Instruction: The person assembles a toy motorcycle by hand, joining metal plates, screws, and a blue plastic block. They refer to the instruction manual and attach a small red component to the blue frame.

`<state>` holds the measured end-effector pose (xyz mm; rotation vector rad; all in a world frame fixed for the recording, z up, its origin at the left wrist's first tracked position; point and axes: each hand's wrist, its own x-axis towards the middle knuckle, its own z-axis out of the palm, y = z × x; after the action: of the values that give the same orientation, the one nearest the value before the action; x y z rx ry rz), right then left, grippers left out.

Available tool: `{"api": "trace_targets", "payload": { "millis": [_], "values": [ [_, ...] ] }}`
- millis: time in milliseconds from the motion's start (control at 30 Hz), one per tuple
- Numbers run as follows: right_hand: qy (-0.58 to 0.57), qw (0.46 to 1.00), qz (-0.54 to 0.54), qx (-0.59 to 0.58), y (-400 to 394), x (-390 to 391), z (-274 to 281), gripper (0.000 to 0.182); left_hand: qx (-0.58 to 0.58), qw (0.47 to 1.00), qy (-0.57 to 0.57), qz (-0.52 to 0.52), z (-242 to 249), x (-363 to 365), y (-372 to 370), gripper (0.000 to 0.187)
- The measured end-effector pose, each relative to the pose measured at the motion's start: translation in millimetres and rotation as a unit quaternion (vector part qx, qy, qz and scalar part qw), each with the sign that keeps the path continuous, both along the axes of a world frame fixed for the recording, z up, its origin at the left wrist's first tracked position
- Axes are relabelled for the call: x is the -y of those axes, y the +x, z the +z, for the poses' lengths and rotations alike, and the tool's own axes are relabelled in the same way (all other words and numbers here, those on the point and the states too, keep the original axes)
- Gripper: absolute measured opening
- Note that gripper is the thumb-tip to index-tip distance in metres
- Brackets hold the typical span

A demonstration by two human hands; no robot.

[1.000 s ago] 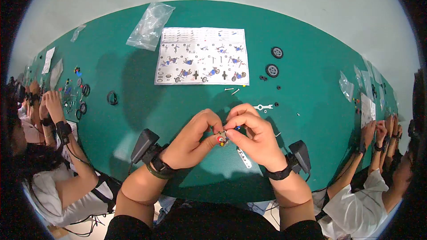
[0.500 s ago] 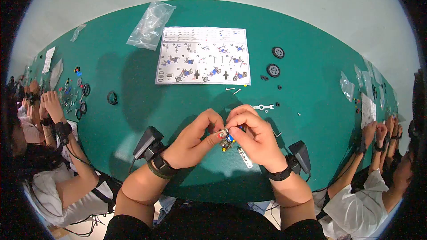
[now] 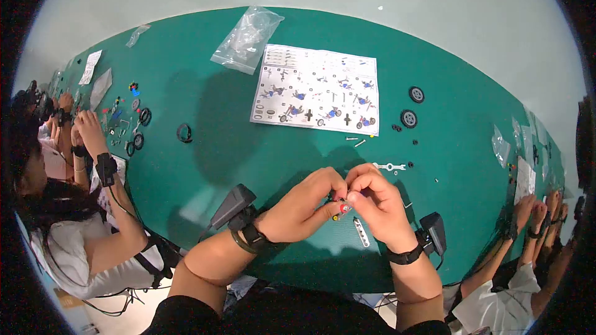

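My left hand [image 3: 307, 206] pinches a small model part [image 3: 343, 209] with red and yellow pieces on it. At the same part, the fingertips of my right hand [image 3: 377, 201] are pressed together; the fingers cover most of it. Just below my right hand lies a metal strip with holes [image 3: 361, 233]. Above that hand a flat metal wrench [image 3: 391, 166] rests on the green table, next to a small black ring [image 3: 411, 164]. A bent metal key [image 3: 407, 201] lies partly in view to the right of my right hand.
A printed instruction sheet [image 3: 315, 90] lies ahead, with a clear plastic bag [image 3: 248, 38] at its left. Two black wheels [image 3: 408, 118] and screws [image 3: 359, 143] are right of and below it. A black band [image 3: 184, 133] lies left. Co-workers' hands [image 3: 91, 131] are at both sides.
The view has shifted, so the table items appear further right and lower. The held part has turned: its blue piece no longer shows and a red piece faces up.
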<state>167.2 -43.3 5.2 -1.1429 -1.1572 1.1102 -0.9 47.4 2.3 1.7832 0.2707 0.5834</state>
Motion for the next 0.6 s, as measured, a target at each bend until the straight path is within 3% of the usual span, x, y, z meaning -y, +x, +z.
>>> {"api": "trace_targets", "payload": {
  "millis": [100, 367, 600],
  "values": [
    [-0.036, 0.998, -0.022, -0.045, -4.2, 1.0, 0.3, 0.008, -0.004, 1.0, 0.009, 0.007, -1.0, 0.8, -0.1, 0.012],
    [-0.006, 1.0, 0.006, -0.013, 1.4, 1.0, 5.6, 0.009, -0.002, 1.0, -0.031, 0.004, 1.0, -0.1, -2.0, 0.012],
    [-0.001, 1.0, 0.03, 0.005, 4.6, 0.3, 0.3, 0.011, -0.005, 0.999, 0.04, -0.012, 0.8, -3.9, -1.8, 0.013]
  ]
}}
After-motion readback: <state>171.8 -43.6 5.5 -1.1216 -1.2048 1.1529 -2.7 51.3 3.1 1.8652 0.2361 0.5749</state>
